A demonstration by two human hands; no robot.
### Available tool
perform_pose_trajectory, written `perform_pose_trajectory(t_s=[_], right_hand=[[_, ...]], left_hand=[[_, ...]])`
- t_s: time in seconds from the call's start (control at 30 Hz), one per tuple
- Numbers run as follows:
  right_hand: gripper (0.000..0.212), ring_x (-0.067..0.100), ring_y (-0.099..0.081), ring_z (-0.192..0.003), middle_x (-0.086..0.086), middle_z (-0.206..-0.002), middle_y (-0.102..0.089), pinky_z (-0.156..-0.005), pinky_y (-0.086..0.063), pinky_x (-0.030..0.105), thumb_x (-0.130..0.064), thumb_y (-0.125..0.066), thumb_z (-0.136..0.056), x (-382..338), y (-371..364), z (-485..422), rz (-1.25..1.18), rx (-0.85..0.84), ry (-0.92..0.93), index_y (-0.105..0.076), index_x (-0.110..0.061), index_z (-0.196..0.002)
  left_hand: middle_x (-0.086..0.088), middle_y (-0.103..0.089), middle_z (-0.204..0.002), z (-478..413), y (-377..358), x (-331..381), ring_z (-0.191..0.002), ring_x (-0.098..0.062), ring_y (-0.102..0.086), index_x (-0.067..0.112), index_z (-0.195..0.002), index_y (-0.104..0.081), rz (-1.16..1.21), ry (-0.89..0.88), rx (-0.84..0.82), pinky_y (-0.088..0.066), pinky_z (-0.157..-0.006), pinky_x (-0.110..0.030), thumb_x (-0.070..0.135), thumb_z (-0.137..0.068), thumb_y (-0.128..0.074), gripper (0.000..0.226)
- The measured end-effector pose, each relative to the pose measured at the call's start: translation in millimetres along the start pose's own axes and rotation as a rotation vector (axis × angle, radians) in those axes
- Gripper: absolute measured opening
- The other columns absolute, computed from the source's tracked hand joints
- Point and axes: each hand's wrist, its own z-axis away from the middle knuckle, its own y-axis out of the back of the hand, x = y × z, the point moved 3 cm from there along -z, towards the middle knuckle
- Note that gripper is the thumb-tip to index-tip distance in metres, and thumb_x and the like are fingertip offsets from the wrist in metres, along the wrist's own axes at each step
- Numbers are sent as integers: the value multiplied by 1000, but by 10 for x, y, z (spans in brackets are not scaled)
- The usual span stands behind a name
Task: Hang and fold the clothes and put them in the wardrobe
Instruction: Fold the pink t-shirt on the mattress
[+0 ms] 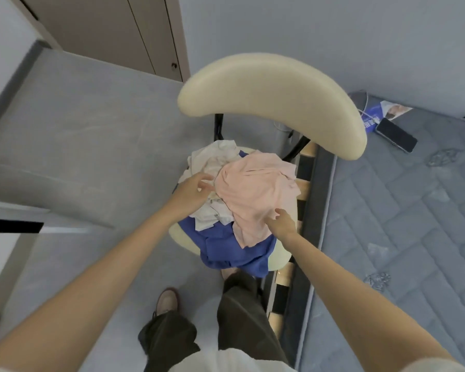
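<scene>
Both hands are working the clothes pile on the chair seat (278,260), straight ahead of and below the person.

Pink garment (255,194) is lying on top of the pile, between the two hands. Its long axis is running from far-left to near-right, roughly along the line joining the hands.
- Left hand (192,194) is touching its far-left edge, right where it meets the white garment (212,159). Fingers are loosely bent onto the fabric; can't tell if they are pinching yet.
- Right hand (281,224) is resting on its near-right part. Fingers are curling down into the cloth; grip not confirmable either.
- Both hands are equally on it, neither is clearly nearer.

Blue garment (234,251) is sitting under both, spilling off the seat toward the person, below the right hand.

Judgement: pink one is looking like the next pick. Lift needs to go straight up, toward the person.

In the way:
- Chair backrest (271,100) is arching over just beyond the hands.
- White garment is tangling along the pink's left edge by the left hand, so it may be dragged up with it.

Around:
- Bed slats (304,185) and mattress (403,224) are just right of the right hand.
- Phone (396,135) is on the mattress, well beyond and right.
- Tall doors (113,30), likely the wardrobe, are far beyond the left hand.
</scene>
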Motion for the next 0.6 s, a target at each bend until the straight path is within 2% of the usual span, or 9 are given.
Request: perform_pose_trajectory(t_s=[0.07, 0.17, 0.23, 0.3, 0.33, 0.37, 0.5, 0.53, 0.6], right_hand=[[58, 34, -43, -128, 15, -142, -43, -106, -38, 44, -30, -54, -95, 34, -27, -213, -51, -64, -66, -33, -5, -142], [38, 35, -51, -119, 16, -129, -50, -101, -42, 44, -22, -50, -96, 84, -101, -451, -174, -158, -186, -44, -2, -128], [16, 29, -53, -103, 14, -116, -53, -93, -44, 41, -21, -52, -95, 164, -170, -566, -281, -181, -266, -48, -8, -101], [16, 25, -51, -89, 13, -104, -57, -76, -47, 36, -19, -56, -92, 252, -212, -671, -333, -156, -283, -47, -12, -81], [16, 25, -50, -85, 13, -100, -60, -70, -46, 33, -19, -58, -90, 284, -212, -725, -327, -135, -271, -50, -11, -80], [14, 26, -50, -85, 14, -99, -62, -71, -47, 33, -20, -60, -87, 318, -209, -772, -296, -114, -256, -54, -8, -82], [14, 29, -47, -92, 13, -97, -55, -95, -45, 42, -16, -56, -88, 325, -203, -764, -234, -90, -180, -56, -4, -96], [12, 28, -46, -92, 11, -95, -53, -95, -45, 43, -13, -52, -90, 290, -188, -725, -249, -80, -142, -55, -4, -97], [10, 27, -48, -89, 10, -88, -54, -83, -44, 39, -11, -46, -92, 162, -92, -593, -271, -44, -16, -54, -4, -93]], left_hand=[[-3, -61, -113, -109, -172, -48, -99, -16, -55, 21, -123, -51, 36, 41, -4, -40, -83, -25, 13, -93, -43, 32], [1, -63, -112, -230, -392, -136, -107, -17, -56, 24, -120, -52, 54, 97, 17, -43, -90, -29, 15, -94, -44, 29], [1, -64, -114, -264, -512, -193, -108, -17, -56, 23, -123, -52, 59, 122, 29, -44, -88, -28, 17, -95, -43, 30], [4, -63, -110, -268, -601, -228, -105, -16, -56, 22, -128, -49, 69, 134, 36, -40, -82, -24, 18, -96, -41, 33], [6, -63, -104, -268, -639, -248, -102, -15, -56, 22, -130, -47, 77, 136, 39, -39, -80, -23, 18, -97, -41, 34], [8, -62, -99, -258, -667, -261, -101, -15, -56, 21, -131, -46, 80, 143, 39, -39, -80, -23, 17, -97, -41, 34], [11, -61, -103, -193, -730, -327, -110, -15, -55, 21, -130, -48, 106, 173, 43, -50, -91, -34, 19, -96, -43, 34], [11, -61, -103, -173, -732, -319, -111, -14, -54, 21, -130, -48, 97, 171, 49, -48, -93, -33, 19, -96, -43, 34], [9, -60, -105, -110, -728, -251, -111, -12, -52, 22, -131, -46, 64, 154, 53, -41, -89, -24, 19, -97, -41, 35]])
